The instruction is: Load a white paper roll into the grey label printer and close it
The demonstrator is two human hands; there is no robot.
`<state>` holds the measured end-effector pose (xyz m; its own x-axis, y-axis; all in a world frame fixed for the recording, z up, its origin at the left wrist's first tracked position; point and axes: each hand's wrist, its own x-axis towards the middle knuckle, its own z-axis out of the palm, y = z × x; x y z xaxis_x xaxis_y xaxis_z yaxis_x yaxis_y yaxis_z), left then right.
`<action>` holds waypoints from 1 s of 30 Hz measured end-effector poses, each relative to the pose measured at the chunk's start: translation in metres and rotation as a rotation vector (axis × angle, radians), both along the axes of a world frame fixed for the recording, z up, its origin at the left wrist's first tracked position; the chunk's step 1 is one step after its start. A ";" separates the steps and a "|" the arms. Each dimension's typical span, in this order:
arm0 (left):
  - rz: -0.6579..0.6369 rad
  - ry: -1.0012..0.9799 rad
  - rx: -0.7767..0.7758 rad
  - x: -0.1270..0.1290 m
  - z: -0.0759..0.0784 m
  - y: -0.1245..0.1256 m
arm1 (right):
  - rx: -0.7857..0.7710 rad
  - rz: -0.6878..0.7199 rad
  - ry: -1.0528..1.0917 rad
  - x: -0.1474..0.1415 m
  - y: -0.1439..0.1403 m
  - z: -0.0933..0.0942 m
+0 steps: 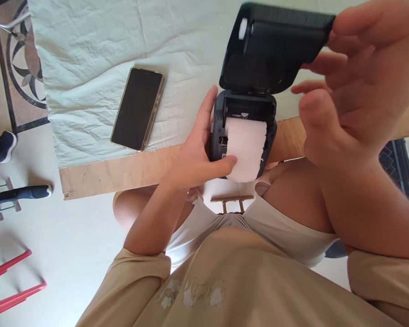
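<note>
Paper (246, 147) from a white roll fills the open bay of the small dark printer (242, 136) that we hold at the near edge of the worktop (122, 170), just above our lap. Our left hand (197, 154) wraps the printer's left side, fingers (204, 113) lying along the casing and the thumb pressed down on the loose end of the paper, so the hand is clamped on the printer body. Our right hand (354, 91) is raised close to the camera, its fingers spread apart; the fingertips touch the far right corner of the hinged lid (272, 45), which stands swung up and open behind the roll. We cannot tell whether those fingertips grip the lid or only rest against it. A crumpled pale cloth (105, 59) covers most of the worktop, leaving a bare wooden strip along the near edge. A phone (138, 108) with a dark screen lies face up on the cloth, well to the left of the printer. On the floor at the left we see a patterned tile (20, 68) and red bars (10, 286).
</note>
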<state>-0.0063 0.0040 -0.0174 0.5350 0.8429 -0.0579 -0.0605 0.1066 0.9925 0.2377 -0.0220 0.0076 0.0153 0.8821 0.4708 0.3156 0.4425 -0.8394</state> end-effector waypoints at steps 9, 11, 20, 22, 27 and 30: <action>0.060 -0.042 -0.164 0.004 0.015 -0.010 | 0.263 0.059 -0.296 0.001 0.007 -0.003; 0.099 -0.058 -0.198 0.007 0.020 -0.010 | 0.252 0.106 -0.381 0.004 0.007 -0.002; 0.128 -0.033 -0.272 0.009 0.023 -0.012 | 0.197 0.168 -0.434 0.001 0.001 0.000; 0.136 -0.058 -0.288 0.008 0.022 -0.011 | 0.180 0.159 -0.435 -0.001 0.000 0.000; 0.162 -0.107 -0.329 0.010 0.022 -0.009 | 0.169 0.159 -0.443 -0.001 -0.001 0.000; 0.162 -0.066 -0.296 0.010 0.022 -0.011 | 0.141 0.219 -0.466 0.002 0.000 0.001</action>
